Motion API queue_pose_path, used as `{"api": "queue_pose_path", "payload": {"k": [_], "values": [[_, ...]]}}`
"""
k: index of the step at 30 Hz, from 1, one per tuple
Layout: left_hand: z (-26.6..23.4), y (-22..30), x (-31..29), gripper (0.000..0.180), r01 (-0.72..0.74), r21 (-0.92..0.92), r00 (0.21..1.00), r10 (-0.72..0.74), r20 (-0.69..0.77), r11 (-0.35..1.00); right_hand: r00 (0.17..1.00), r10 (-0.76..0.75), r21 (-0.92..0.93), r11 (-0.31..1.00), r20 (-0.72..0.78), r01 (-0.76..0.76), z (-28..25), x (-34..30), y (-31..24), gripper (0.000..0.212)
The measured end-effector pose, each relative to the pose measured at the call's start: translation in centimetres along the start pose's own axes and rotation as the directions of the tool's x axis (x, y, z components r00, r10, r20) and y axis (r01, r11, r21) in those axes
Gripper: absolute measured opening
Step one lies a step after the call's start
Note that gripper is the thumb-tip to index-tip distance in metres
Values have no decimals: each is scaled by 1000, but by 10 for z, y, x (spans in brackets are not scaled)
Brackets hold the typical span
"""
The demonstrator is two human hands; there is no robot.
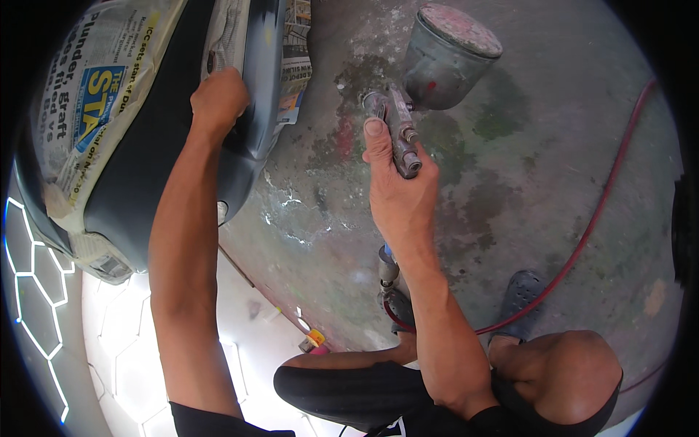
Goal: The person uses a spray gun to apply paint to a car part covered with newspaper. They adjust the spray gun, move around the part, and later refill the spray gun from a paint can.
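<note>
A spray gun [402, 135] with a round, paint-stained cup [448, 65] is gripped in my right hand [400, 186], its fingers wrapped round the body and the thumb along the side. To the left is a dark grey car bumper [251, 138], partly covered with newspaper [95, 95] and tape. My left hand [220, 98], closed with its knuckles up, rests at a recess in the bumper beside a strip of translucent masking film [227, 40]. Whatever its fingers hold, if anything, is hidden. Below my right wrist, a hose fitting [388, 266] shows.
A red air hose [608, 197] curves over the stained concrete floor [495, 182] on the right, passing near my clog-type shoe [524, 291]. Small items, one yellow [315, 336], lie by the wall's base. Hexagonal lights [33, 291] glow at lower left.
</note>
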State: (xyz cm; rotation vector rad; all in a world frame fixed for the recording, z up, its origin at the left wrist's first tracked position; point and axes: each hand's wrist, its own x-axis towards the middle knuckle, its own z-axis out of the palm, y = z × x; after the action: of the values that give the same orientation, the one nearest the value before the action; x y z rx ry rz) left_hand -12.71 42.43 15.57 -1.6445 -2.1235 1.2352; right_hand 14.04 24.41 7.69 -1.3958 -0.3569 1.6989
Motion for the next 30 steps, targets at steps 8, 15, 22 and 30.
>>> {"api": "queue_pose_path", "payload": {"k": [8,15,22,30], "values": [[-22,8,30,25,-63,-25,990,59,-130,998,1000,-29,22,999,9,29,-1,-6,-5,58],[28,16,-43,23,-136,404,943,244,-228,905,1000,11,4,1000,13,-11,-1,-6,-3,56],[62,-3,-53,28,-67,613,875,341,-342,787,996,43,-14,999,74,-43,2,-13,3,55],[51,4,-41,20,-62,460,845,292,-448,886,998,43,-21,999,37,-42,0,-10,5,58]]}}
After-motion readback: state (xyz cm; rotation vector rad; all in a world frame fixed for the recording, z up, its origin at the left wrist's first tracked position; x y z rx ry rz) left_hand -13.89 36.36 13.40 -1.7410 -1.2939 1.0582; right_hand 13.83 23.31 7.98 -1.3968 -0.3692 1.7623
